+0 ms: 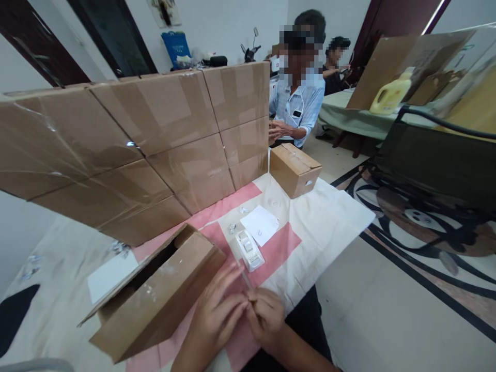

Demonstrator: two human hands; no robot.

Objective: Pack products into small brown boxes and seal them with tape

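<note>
Pale room, patterned floor
I see white walls (pixel 225 20); dark doors (pixel 112 36) either side; a cream floor (pixel 368 310) with black lines; a green-clothed table (pixel 344 119) beyond.

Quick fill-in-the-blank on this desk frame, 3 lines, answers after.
1. The open cardboard box lies to the ___ of the left hand.
2. The right hand meets the left hand's fingertips on the near side of the ___ plastic device.
3. The jug on the far table is ___.

Missing words: left; white; yellow.
</note>
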